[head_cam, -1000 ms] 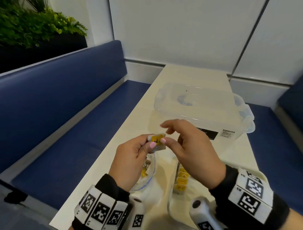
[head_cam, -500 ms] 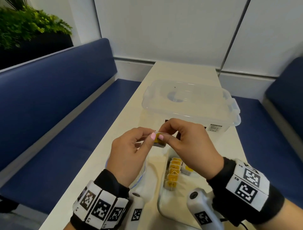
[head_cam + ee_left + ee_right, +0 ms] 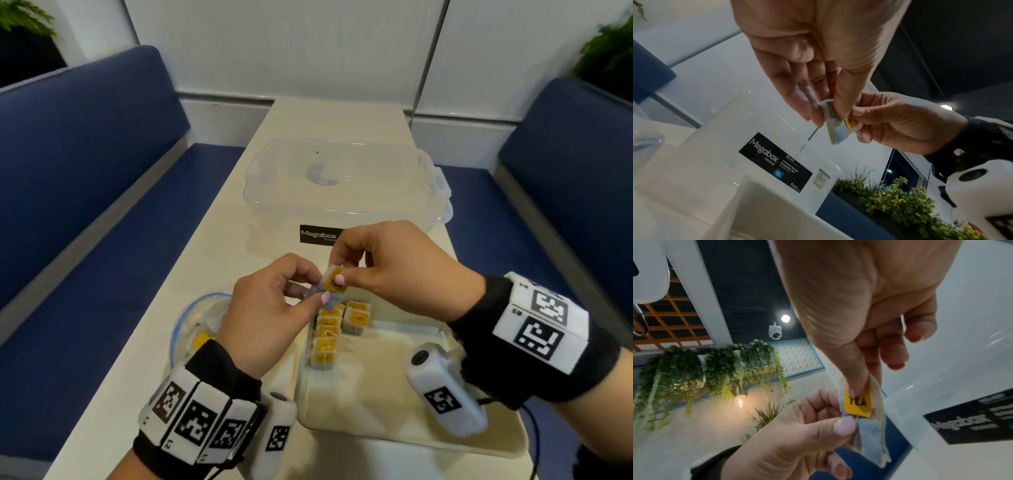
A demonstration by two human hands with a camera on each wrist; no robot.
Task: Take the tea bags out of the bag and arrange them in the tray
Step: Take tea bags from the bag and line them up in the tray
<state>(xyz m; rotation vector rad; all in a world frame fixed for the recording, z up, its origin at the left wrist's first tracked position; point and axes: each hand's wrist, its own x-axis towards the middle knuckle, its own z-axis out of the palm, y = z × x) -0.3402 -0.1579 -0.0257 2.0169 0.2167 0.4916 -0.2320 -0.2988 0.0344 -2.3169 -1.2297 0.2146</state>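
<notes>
Both my hands pinch one tea bag [image 3: 331, 287] above the tray [image 3: 404, 411], left hand [image 3: 270, 315] on its paper, right hand [image 3: 394, 274] on the yellow tag, and I judge a hard tug could tear it or drop it onto the row [image 3: 325, 339] below

Long cream worktop [image 3: 219, 246] carries three things: clear lidded plastic storage box [image 3: 346, 192] with black Megabox label at far end; nearer than the box, clear plastic tray [image 3: 404, 411]; left of tray, open clear bag [image 3: 197, 329].
</notes>
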